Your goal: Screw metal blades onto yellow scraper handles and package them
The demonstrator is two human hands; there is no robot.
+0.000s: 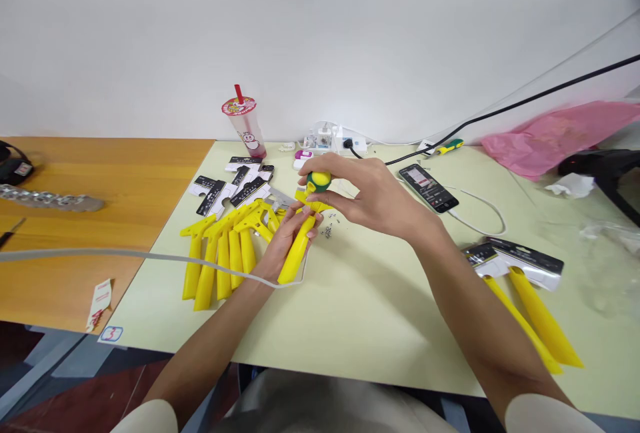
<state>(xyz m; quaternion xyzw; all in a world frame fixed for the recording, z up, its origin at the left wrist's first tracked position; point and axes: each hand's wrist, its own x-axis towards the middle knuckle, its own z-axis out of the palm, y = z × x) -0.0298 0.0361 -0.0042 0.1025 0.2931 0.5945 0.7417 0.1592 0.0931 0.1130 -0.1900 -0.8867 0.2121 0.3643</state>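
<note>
My left hand (287, 236) is wrapped around a yellow T-shaped plastic scraper (299, 253), its handle slanting down towards me. Above the scraper's head, my right hand (373, 193) grips the round green-and-yellow handle of a stubby screwdriver (320, 180) between thumb and fingers. The screwdriver points down at the head; whether its tip touches a screw is hidden. Several small screws (327, 230) lie loose on the table just right of my left hand. Left of it, several more yellow scrapers (205, 266) lie side by side, handles towards me.
Black-and-white packages (213, 198) lie behind the scrapers, near a drink cup (247, 126). A phone (429, 188) on a white cable and a second screwdriver (450, 146) are at right. Two yellow pieces (545, 320) lie nearer me. A grey cable (150, 256) crosses at left.
</note>
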